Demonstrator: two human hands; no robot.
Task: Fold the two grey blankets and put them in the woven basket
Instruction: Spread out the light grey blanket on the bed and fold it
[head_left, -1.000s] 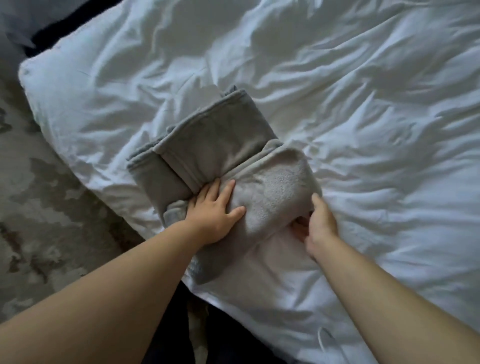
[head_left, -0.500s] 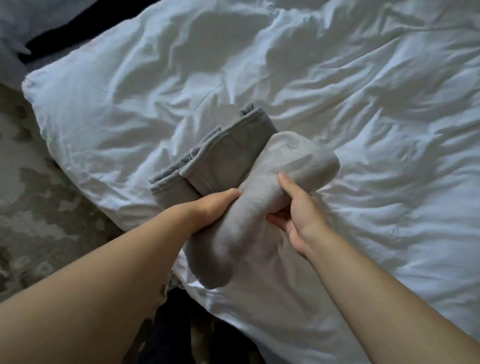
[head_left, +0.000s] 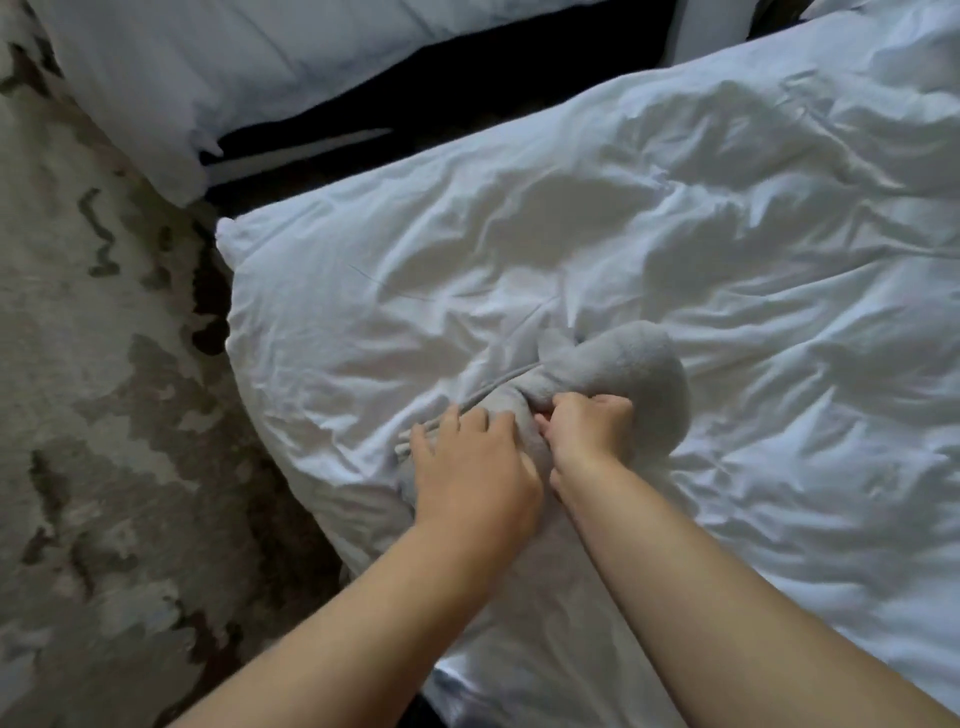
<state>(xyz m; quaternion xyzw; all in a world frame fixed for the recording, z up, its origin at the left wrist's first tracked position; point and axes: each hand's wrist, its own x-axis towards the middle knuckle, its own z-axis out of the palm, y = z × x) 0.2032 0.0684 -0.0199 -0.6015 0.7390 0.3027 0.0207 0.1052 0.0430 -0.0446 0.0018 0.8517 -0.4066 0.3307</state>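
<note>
A grey blanket (head_left: 618, 364), folded into a thick bundle, lies on the white duvet near the bed's left edge. My right hand (head_left: 589, 428) is clenched on the bundle's middle, pinching its soft fold. Over the bundle's near left end, my left hand (head_left: 467, 462) presses down with fingers curled around it. Much of the blanket is hidden under both hands. No second grey blanket can be told apart, and no woven basket is in view.
The crumpled white duvet (head_left: 727, 234) covers the bed to the right. A white pillow (head_left: 234, 67) lies at the top left across a dark gap. A mottled grey-brown rug (head_left: 93, 415) covers the floor on the left.
The flat folded blanket has been rolled over onto itself into a compact bundle. Both hands moved on top of it, and the view swung to the left and up.
</note>
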